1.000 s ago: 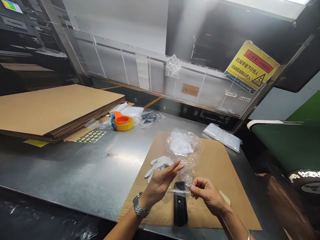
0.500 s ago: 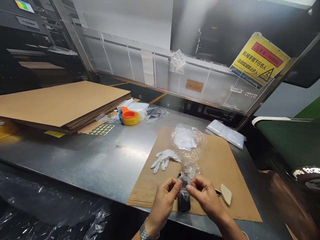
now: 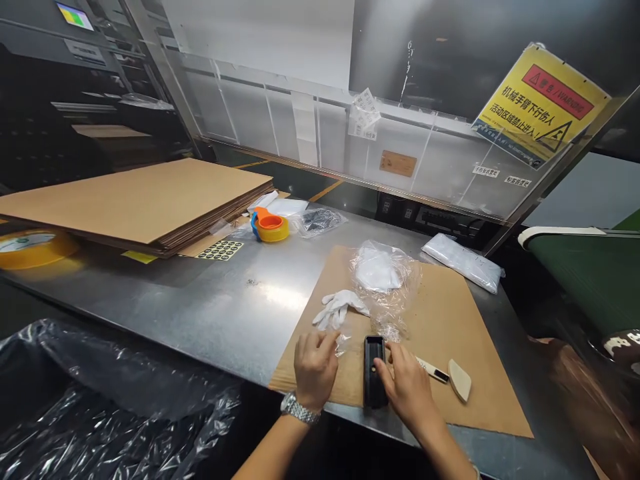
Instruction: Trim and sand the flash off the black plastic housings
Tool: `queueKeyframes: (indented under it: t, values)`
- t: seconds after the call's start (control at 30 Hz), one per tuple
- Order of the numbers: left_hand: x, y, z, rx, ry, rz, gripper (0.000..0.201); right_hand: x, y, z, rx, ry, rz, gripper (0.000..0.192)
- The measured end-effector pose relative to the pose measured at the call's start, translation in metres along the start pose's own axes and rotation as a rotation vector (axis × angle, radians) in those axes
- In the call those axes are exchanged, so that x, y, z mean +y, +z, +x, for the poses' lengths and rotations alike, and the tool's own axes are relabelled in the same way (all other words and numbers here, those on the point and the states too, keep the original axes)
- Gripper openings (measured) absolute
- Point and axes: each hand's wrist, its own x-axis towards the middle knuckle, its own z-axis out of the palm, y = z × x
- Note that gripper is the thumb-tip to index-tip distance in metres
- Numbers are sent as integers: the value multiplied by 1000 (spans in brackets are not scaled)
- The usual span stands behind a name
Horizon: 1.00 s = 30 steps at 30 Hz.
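My left hand [image 3: 316, 367], wearing a metal-band watch, is closed with curled fingers beside a small piece of clear plastic film [image 3: 343, 341], which its fingertips appear to pinch. To its right, a black rectangular case [image 3: 375, 380] with a recessed top lies at the front of the cardboard sheet [image 3: 440, 313]. My right hand [image 3: 407, 383] grips the case from its right side, thumb over the top edge. Just beyond my left hand lies a white glove [image 3: 343, 308]. Right of my right hand are a pen-like white tool with a dark end [image 3: 433, 369] and a beige wedge-shaped piece [image 3: 459, 381].
Clear bags with white contents [image 3: 377, 268] lie at the back of the sheet. A wrapped white packet [image 3: 464, 261] sits behind right. Leftward are an orange-and-yellow tape dispenser [image 3: 271, 225], a label sheet [image 3: 221, 250] and stacked cardboard [image 3: 145, 193]. Black plastic [image 3: 110, 407] hangs below the table.
My hands have moved apart from their pinch above the black case. The left went left with clear film; the right now holds the case, whose recessed top shows. The view shifted slightly.
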Motion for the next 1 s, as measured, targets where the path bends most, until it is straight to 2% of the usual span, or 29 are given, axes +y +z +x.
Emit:
queueKeyframes:
  t: [0.1,0.2,0.37,0.47,0.53,0.67,0.87,1.0]
  values:
    - [-12,2,-11,-82,-38,31,25,22,10,-13,-31,136,-55,19]
    - [-11,0,-24,-191,-97,18,24,31,10,-29,-103,186,-3,24]
    - [-6,-8,-24,-366,-213,-83,27,18,1,-48,-335,135,257,36]
    - [-5,-17,-16,-499,-209,-189,27,11,9,-52,-446,169,381,43]
    - [-6,-24,-12,-571,-187,-250,25,14,18,-52,-475,235,411,47]
    - [-6,-34,-13,-639,-138,-274,25,21,31,-50,-393,328,339,48]
    - [16,-27,-34,-534,-107,-64,32,3,38,-54,-191,219,76,32]
    - [30,-29,-45,-578,55,-25,26,-3,39,-46,-172,174,-17,27]
